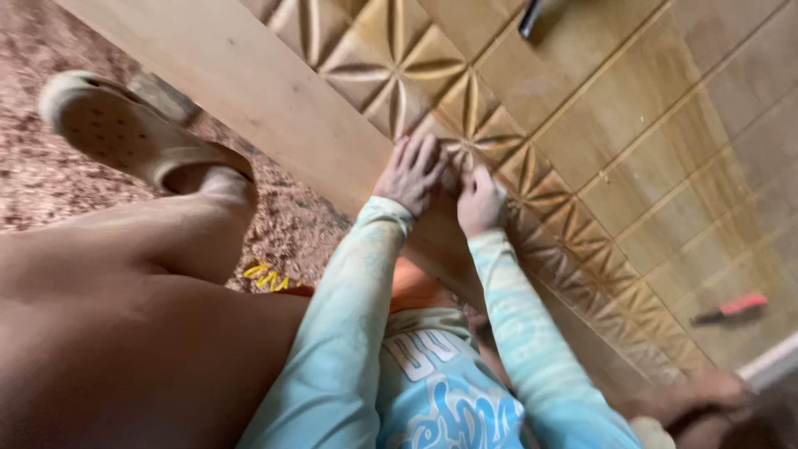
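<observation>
I have both hands on a big carved wooden panel (pixel 582 125) that lies flat in front of me. My left hand (pixel 411 173) rests palm down with its fingers spread over the band of carved star-and-petal shapes (pixel 391 58) that runs near the panel's plain near edge. My right hand (pixel 480 202) sits just beside it, touching it, fingers curled down onto the same carved band; whether it pinches anything small I cannot tell, as the picture is blurred there. Beyond the carving the panel is scored into plain squares. A red-handled tool (pixel 736 308) lies on those squares toward the panel's right end, well apart from my hands, and a dark tool (pixel 532 17) lies at the far edge. My bare leg and pale sandal (pixel 125 133) stand left of the panel, over a floor covered in wood shavings (pixel 33 175).
</observation>
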